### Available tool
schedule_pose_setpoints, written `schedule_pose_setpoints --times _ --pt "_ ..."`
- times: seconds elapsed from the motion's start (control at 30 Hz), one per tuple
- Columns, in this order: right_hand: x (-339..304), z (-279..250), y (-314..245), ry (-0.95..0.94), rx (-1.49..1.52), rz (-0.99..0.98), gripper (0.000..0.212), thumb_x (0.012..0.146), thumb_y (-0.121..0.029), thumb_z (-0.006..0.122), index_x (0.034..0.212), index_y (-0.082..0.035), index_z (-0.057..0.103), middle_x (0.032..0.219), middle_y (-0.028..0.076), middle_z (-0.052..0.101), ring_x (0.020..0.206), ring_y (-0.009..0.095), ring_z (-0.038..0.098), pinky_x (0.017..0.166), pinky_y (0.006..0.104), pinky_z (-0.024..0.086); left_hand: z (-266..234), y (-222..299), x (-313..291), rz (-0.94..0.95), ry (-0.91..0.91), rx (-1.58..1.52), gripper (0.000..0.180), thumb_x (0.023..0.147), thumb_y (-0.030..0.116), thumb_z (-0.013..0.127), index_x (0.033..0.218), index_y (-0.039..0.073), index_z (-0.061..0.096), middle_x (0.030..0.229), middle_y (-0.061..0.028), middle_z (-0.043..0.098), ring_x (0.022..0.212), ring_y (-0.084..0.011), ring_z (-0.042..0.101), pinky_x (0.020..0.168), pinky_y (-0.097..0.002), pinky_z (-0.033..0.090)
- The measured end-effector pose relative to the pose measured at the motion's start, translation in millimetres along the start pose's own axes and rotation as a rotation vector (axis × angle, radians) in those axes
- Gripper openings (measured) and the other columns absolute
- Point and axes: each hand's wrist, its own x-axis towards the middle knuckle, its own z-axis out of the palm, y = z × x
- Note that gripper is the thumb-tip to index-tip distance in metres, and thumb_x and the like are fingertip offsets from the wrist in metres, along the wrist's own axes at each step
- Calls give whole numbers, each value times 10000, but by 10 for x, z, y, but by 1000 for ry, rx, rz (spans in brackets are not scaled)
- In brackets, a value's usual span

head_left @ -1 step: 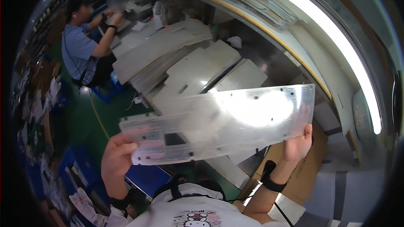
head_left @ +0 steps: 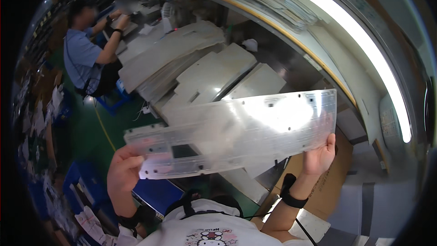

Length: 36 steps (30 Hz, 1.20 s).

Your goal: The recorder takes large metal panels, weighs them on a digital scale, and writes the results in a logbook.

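A long, clear plastic sheet (head_left: 236, 134) is held up across my front, its right end higher than its left. Small black spots dot its surface, and a dark four-sided opening shows near the left end. Strong glare whitens the right half. My left hand (head_left: 123, 168) is closed on the lower left corner, thumb on the near face. At the lower right edge, my right hand (head_left: 319, 156) grips the sheet with its fingers partly hidden behind it.
Flat, pale sheets (head_left: 214, 75) lie stacked on the bench beyond. A shelf (head_left: 273, 29) and bright tube light (head_left: 364, 32) run along the right. At far left a person in blue (head_left: 84, 54) sits working. A blue stool (head_left: 82, 180) and cardboard (head_left: 327, 187) are nearby.
The sheet, both hands and the surroundings appear slightly further left in the picture. Both hands keep the same hold.
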Motion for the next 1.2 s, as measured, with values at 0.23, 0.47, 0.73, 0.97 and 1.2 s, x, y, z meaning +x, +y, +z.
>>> schedule_pose_setpoints --times 0.23,0.47,0.73,0.97,1.2 --pt "-216 246 297 -75 -37 -7 483 863 -323 201 1248 -36 244 1280 229 212 1174 402 209 972 484 190 -244 59 -19 12 115 33 374 641 -40 438 1011 -82 477 918 -189 549 832 -258 563 718 -338 466" --pt "-315 367 478 -88 -194 -50 555 833 -420 290 1243 -46 267 1252 260 246 1154 417 245 952 475 224 -573 19 8 32 174 90 385 653 -21 398 1033 -10 466 860 -181 560 753 -290 583 553 -379 531" --pt "-406 344 533 -91 -281 -55 653 772 -495 391 1232 -44 290 1243 280 249 1144 420 264 947 475 224 -562 33 2 99 244 67 369 650 -23 388 1008 -13 477 822 -151 561 726 -289 585 489 -354 516" --pt "-465 293 573 -116 -307 -26 624 783 -452 417 1238 -46 285 1218 303 269 1120 471 256 928 519 207 -600 75 -26 108 355 -7 358 656 -22 380 1002 -6 470 860 -136 556 732 -297 583 497 -379 516" --pt "-507 303 629 -76 -439 27 583 802 -447 372 1227 -54 300 1183 299 328 1076 466 329 890 519 270 -645 71 -78 132 476 -11 339 663 -10 388 994 0 464 929 -124 536 744 -264 582 478 -362 511"
